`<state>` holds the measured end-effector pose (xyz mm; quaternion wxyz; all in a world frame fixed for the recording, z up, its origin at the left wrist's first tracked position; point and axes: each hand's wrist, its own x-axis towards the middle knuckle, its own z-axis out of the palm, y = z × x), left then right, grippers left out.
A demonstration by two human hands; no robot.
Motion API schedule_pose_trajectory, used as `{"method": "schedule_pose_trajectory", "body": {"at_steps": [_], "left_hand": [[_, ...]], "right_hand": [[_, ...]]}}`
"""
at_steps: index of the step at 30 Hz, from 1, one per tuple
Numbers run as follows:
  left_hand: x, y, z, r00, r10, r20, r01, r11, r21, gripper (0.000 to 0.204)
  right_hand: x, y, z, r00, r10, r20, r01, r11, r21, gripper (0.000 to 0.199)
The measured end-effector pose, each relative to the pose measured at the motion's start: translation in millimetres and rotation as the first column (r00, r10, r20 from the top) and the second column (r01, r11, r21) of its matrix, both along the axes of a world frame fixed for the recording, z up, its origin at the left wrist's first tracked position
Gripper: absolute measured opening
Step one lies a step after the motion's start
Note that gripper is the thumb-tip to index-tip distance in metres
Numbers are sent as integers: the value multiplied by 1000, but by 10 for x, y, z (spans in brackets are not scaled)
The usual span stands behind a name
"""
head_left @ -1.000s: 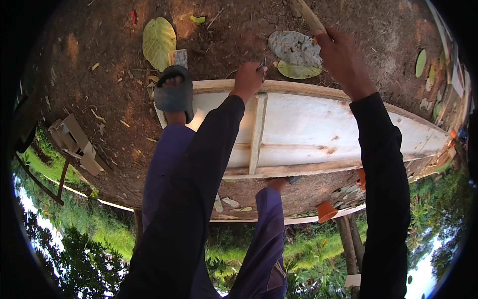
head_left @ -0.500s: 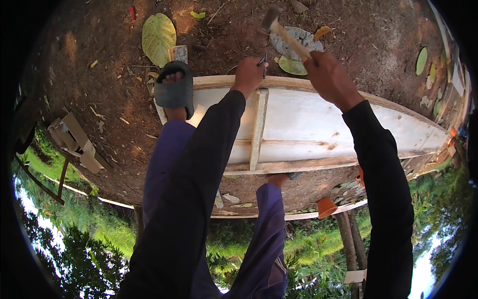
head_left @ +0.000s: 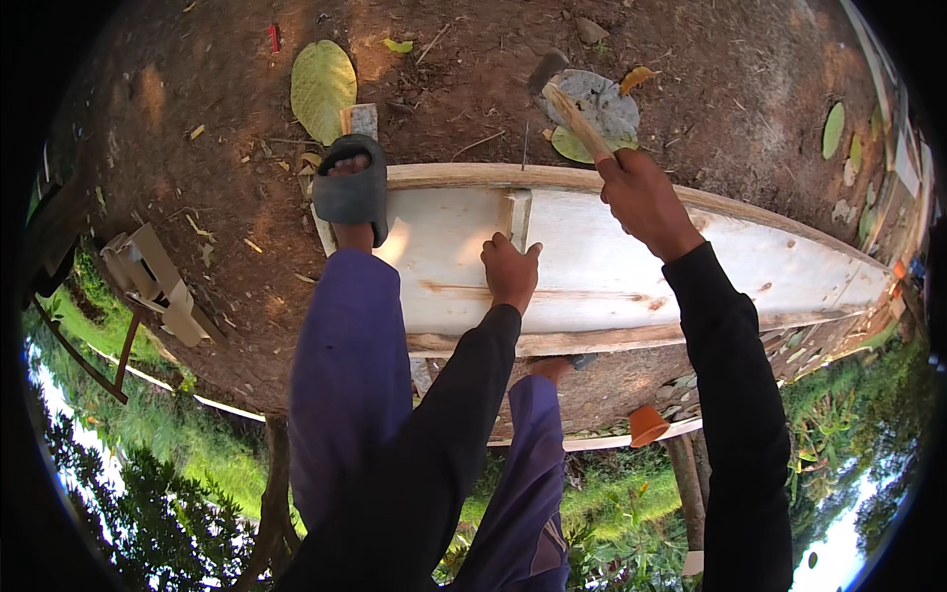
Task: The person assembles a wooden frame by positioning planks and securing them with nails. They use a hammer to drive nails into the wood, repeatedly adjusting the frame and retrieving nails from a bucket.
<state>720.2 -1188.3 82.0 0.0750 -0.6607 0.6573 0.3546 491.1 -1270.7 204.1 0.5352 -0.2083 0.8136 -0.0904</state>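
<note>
My right hand [head_left: 646,200] is closed around the wooden handle of a hammer [head_left: 580,120]. Its dark head hangs over the ground beyond the boat-shaped wooden frame. A thin nail [head_left: 525,146] stands upright at the far curved rail [head_left: 444,176], to the left of the hammer. My left hand [head_left: 512,272] grips the short wooden crosspiece [head_left: 519,211], fingers wrapped over it and thumb out to the right; its near part is hidden under that hand and forearm. Beneath lies the pale board [head_left: 631,257] of the frame, tapering to a point at the right.
My sandaled left foot [head_left: 351,192] presses on the frame's left end, beside a small wood block [head_left: 361,120]. Large leaves [head_left: 324,91] and a grey flat piece [head_left: 600,104] lie on the soil beyond. Folded cardboard [head_left: 158,276] sits left, and an orange pot [head_left: 647,425] stands nearby.
My left hand has left the nail at the far rail and come nearer onto the crosspiece. The nail now stands by itself. The hammer has dropped slightly nearer with my right hand.
</note>
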Motion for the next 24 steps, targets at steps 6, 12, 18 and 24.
{"method": "schedule_pose_trajectory", "body": {"at_steps": [6,12,18,24], "left_hand": [[160,-51,-160,988,-96,-124,123,964,234,37],[265,-48,-206,987,-75,-141,103,973,206,37],[196,-52,-211,987,-46,-154,80,972,220,37],[249,-93,-175,989,-47,-139,83,962,261,35]], "right_hand": [[-177,-164,56,921,385,-63,-381,923,61,38],[-403,-672,122,899,252,-358,-352,902,-249,33],[-376,-750,-172,632,132,-764,-543,779,-314,29],[-419,-591,-118,631,757,-169,-757,649,79,28]]}}
